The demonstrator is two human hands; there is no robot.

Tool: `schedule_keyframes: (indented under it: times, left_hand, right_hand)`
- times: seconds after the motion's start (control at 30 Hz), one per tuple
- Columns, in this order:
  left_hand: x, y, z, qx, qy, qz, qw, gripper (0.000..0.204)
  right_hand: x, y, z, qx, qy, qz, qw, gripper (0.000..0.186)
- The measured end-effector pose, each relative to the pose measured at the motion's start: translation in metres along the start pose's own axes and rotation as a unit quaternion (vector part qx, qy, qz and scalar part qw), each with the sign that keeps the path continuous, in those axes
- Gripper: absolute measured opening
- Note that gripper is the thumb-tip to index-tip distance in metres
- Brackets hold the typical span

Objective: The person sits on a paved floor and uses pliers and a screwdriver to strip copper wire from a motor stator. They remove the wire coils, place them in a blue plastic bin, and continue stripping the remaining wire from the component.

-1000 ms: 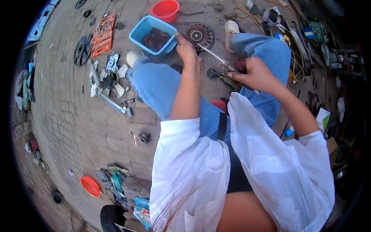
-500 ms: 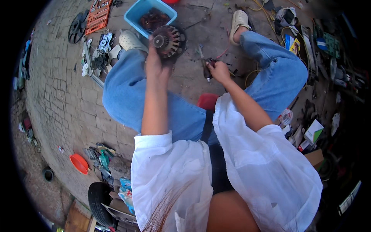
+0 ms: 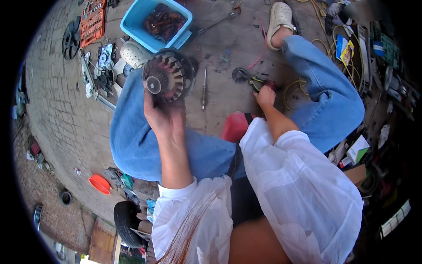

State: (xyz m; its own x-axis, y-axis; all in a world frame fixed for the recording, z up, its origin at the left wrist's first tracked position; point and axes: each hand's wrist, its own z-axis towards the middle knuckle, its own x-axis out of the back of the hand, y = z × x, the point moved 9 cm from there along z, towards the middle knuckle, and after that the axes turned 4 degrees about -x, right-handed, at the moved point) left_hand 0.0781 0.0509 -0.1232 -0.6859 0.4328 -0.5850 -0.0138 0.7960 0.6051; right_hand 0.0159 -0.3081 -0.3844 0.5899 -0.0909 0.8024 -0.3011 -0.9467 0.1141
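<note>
In my left hand [image 3: 165,116] is an alternator [image 3: 169,79], a heavy round part with a small pulley at its centre and slotted fins around it. My palm bears it from below, above my left knee. My right hand [image 3: 266,97] is low over the ground at the right, closed on pliers [image 3: 256,85] with green and yellow handles. Against its fingers lies a dark reddish bundle [image 3: 271,83], perhaps wire. A black disc-shaped part [image 3: 240,75] rests just beyond. Between my hands a screwdriver [image 3: 204,92] lies on the ground.
A blue tub [image 3: 132,26] holding reddish-brown coils stands beyond the alternator. An orange tool case [image 3: 92,26] and metal parts [image 3: 104,61] lie at the left. Yellow cable [image 3: 290,94] curls beside my right leg, with scrap piled farther right. A red object [image 3: 235,127] sits between my legs.
My left hand has lowered the alternator toward me and turned it. My right hand has moved right, away from the screwdriver, and now grips the pliers. The view has shifted.
</note>
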Motion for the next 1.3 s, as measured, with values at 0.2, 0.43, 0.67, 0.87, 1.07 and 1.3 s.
schedule_keyframes:
  times: [0.2,0.43,0.67,0.87,1.07,1.3]
  left_hand:
    - [-0.004,-0.004,-0.002,0.026,0.013,-0.036,0.999,0.038]
    - [-0.001,-0.006,0.000,0.016,0.032,-0.026,0.999,0.044]
    - [-0.009,-0.005,-0.007,0.011,0.012,-0.013,1.000,0.043]
    - [-0.007,-0.005,-0.004,0.005,0.001,-0.027,1.000,0.043]
    - [-0.030,0.003,-0.009,-0.026,-0.083,-0.071,0.994,0.042]
    - [-0.030,0.024,-0.019,-0.085,-0.111,-0.111,0.984,0.041]
  right_hand:
    - [-0.023,0.001,0.024,0.099,-0.002,-0.084,0.991,0.050]
    - [0.002,-0.026,0.019,0.206,-0.004,-0.118,0.971,0.039]
    - [-0.021,-0.027,0.057,0.194,0.035,-0.138,0.971,0.031]
    - [-0.024,-0.014,0.081,0.174,-0.091,0.005,0.980,0.031]
    - [0.046,-0.040,0.025,0.090,-0.321,0.308,0.891,0.023]
    - [0.209,-0.081,-0.136,0.181,-0.306,0.604,0.714,0.020]
